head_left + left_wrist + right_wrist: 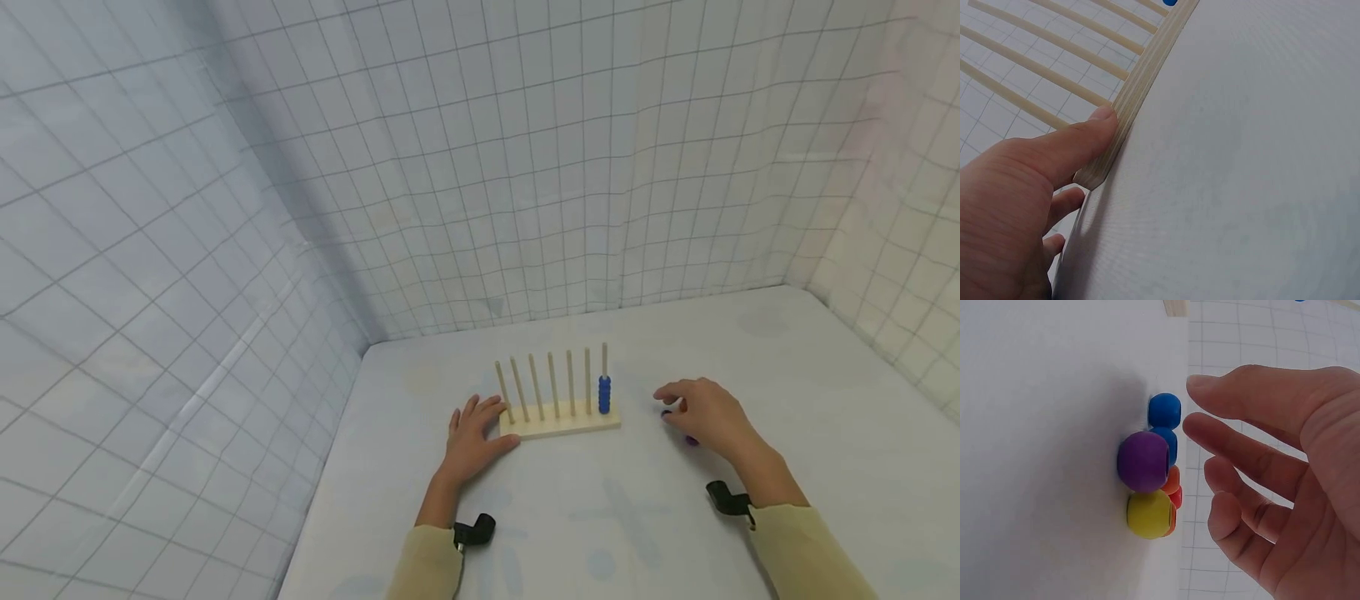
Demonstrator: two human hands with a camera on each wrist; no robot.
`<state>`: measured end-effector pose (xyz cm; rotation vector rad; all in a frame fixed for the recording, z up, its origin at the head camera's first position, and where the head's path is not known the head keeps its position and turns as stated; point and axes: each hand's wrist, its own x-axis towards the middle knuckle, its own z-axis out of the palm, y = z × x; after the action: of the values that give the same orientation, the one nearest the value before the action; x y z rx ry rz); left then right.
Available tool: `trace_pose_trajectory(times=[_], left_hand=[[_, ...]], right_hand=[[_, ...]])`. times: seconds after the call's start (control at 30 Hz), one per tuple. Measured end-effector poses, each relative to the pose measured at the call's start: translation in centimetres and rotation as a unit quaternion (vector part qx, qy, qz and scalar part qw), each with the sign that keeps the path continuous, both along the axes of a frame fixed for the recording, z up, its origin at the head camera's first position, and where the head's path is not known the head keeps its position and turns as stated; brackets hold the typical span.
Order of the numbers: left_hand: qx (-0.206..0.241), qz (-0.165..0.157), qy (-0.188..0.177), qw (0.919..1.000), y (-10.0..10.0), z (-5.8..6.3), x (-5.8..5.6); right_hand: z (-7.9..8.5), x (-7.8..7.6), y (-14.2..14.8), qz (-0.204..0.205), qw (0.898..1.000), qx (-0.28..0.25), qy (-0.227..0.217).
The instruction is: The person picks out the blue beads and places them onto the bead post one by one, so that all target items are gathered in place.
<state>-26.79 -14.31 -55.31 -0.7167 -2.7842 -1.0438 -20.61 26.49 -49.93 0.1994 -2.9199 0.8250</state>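
Note:
A pale wooden peg rack [560, 427] stands on the table with several upright pegs in a row. Several blue beads [604, 396] are stacked on its rightmost peg; the other pegs are bare. My left hand [474, 448] grips the rack's left end, thumb along the front edge of the base and fingers round behind. Right of the rack, my right hand [708, 414] hovers with bent fingers and a gap between thumb and forefinger. Close by it in the right wrist view lie loose beads: blue [1164, 410], purple [1141, 461], yellow [1149, 514], with orange and red ones partly hidden.
A white cloth covers the table [555, 517]. Grid-patterned curtain walls [510, 167] rise at the back and on both sides. Each wrist carries a small black camera [476, 530].

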Motion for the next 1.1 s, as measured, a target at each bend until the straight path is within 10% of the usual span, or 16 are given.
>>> trace_pose_trajectory(times=[1.1], left_hand=[[-0.020, 0.002, 0.001, 0.9998, -0.1, -0.2, -0.1]], right_hand=[[-1.4, -0.5, -0.3, 0.000, 0.999, 0.041, 0.016]])
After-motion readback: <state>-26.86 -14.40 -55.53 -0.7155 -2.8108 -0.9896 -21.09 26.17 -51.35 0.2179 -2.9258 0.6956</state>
